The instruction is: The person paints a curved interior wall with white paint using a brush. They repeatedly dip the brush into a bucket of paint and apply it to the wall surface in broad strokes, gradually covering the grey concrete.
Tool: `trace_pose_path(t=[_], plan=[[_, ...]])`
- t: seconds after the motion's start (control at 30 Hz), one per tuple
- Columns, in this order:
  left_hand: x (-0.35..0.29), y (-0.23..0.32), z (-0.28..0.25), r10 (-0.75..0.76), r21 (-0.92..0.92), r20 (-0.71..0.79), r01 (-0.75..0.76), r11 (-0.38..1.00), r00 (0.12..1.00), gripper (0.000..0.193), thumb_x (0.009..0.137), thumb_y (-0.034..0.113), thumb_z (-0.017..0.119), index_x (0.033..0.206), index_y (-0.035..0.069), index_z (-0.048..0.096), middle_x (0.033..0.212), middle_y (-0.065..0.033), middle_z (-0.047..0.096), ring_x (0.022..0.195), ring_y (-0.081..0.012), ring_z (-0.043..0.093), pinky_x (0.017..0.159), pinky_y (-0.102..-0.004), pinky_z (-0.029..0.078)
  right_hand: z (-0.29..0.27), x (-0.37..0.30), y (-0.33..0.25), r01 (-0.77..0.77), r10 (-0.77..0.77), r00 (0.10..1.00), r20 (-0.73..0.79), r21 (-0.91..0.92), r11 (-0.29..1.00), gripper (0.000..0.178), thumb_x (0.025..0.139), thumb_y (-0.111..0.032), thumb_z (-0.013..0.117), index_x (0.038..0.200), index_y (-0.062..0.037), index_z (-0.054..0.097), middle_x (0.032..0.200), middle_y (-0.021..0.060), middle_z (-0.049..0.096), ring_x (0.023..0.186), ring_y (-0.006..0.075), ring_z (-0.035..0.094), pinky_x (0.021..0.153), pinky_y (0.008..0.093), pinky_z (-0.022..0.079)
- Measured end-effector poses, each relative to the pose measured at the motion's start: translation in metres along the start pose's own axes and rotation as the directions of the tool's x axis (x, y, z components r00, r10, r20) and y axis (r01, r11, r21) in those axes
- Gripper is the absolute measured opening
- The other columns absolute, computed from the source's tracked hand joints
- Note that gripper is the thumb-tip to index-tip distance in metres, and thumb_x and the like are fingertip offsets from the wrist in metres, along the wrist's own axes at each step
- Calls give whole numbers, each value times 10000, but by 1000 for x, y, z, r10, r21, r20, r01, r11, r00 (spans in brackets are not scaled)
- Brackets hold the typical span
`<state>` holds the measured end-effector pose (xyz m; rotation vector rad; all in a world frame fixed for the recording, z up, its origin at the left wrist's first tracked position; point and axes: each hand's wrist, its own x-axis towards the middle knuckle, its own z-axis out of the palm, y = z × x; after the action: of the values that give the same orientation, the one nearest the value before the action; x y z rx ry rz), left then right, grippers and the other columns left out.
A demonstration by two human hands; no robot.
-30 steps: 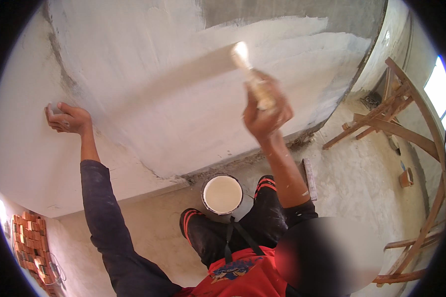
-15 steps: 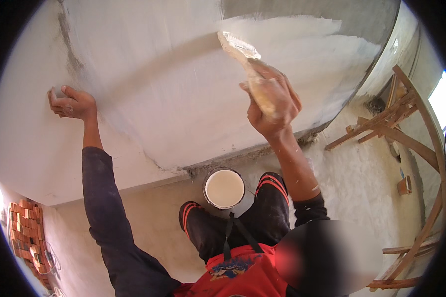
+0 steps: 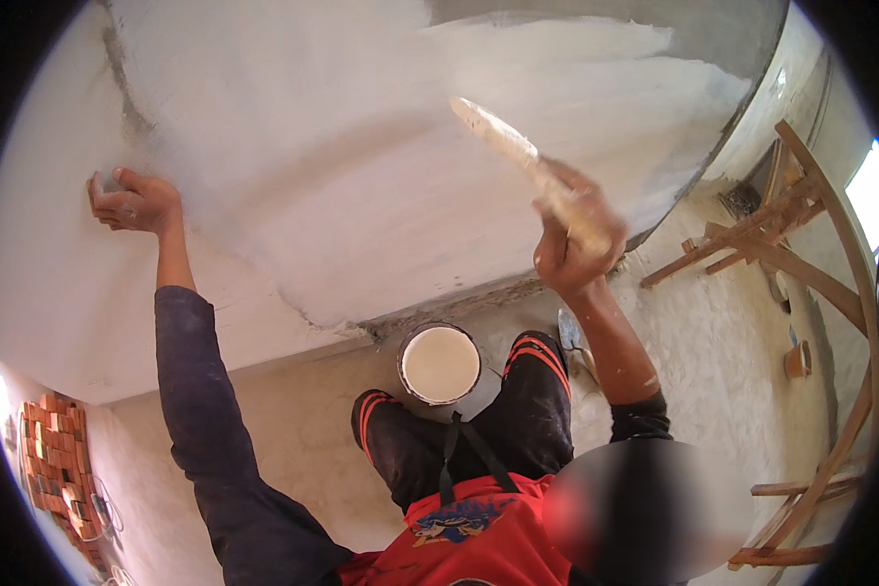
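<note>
My right hand (image 3: 584,232) is closed around the handle of a paintbrush (image 3: 498,129), its flat head coated in white. The brush points up and left, over the pale wall (image 3: 342,225); I cannot tell whether its tip touches the wall. My left hand (image 3: 135,201) is at the wall's left part, palm turned up, fingers curled and thumb apart, with nothing clearly in it. Between my knees stands a bucket (image 3: 401,361) of white paint (image 3: 441,364). Fresh white covers much of the wall, and a bare grey patch (image 3: 718,37) shows at the top right.
A wooden trestle frame (image 3: 752,239) stands on the right. Stacked bricks (image 3: 54,454) are at the lower left, near a cable (image 3: 110,508). A flat-bladed tool (image 3: 570,330) lies beside my right knee, partly behind my forearm. One brick piece (image 3: 797,360) sits on the floor at the far right.
My right hand has moved right and slightly down with the paintbrush, which is now seen more edge-on. The flat-bladed tool by my knee has come into sight. My left hand has hardly moved.
</note>
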<state>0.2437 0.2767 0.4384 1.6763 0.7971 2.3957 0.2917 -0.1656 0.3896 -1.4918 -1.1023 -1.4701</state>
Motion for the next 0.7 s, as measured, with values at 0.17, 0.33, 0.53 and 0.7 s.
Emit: trace_pose_path(t=[0.17, 0.33, 0.53, 0.7], plan=[[0, -7, 7, -29, 6, -5, 29, 1000, 1000, 412, 908, 358, 387, 1175, 46, 416, 1235, -143, 420, 1130, -314, 381, 934, -461, 272, 32, 4, 28, -278, 300, 927, -224, 125, 952, 207, 862, -104, 624, 990, 15, 513, 918, 111, 572, 739, 197, 653, 555, 263, 515], [0, -5, 4, -23, -16, 12, 23, 1000, 1000, 419, 920, 360, 367, 1187, 39, 399, 1245, -158, 398, 1133, -317, 373, 954, -461, 255, 19, 16, 45, -218, 201, 944, -262, -39, 975, 342, 863, -148, 636, 1055, 45, 427, 860, 121, 631, 786, 196, 666, 617, 259, 544], [-4, 2, -1, -13, -18, 23, 13, 1000, 1000, 423, 930, 351, 364, 1198, 27, 401, 1249, -134, 402, 1165, -295, 357, 963, -456, 247, -27, 24, 93, -189, 102, 948, -302, -274, 943, 355, 856, -133, 641, 1076, 30, 415, 879, 128, 657, 773, 199, 673, 634, 266, 553], [-1, -2, 1, -22, -5, 2, 22, 1000, 1000, 420, 934, 351, 365, 1198, 28, 411, 1245, -114, 413, 1180, -278, 357, 975, -454, 240, -56, 45, 125, -312, 109, 873, -476, -371, 874, 317, 866, -174, 632, 1054, 12, 456, 897, 138, 673, 794, 204, 683, 641, 263, 558]])
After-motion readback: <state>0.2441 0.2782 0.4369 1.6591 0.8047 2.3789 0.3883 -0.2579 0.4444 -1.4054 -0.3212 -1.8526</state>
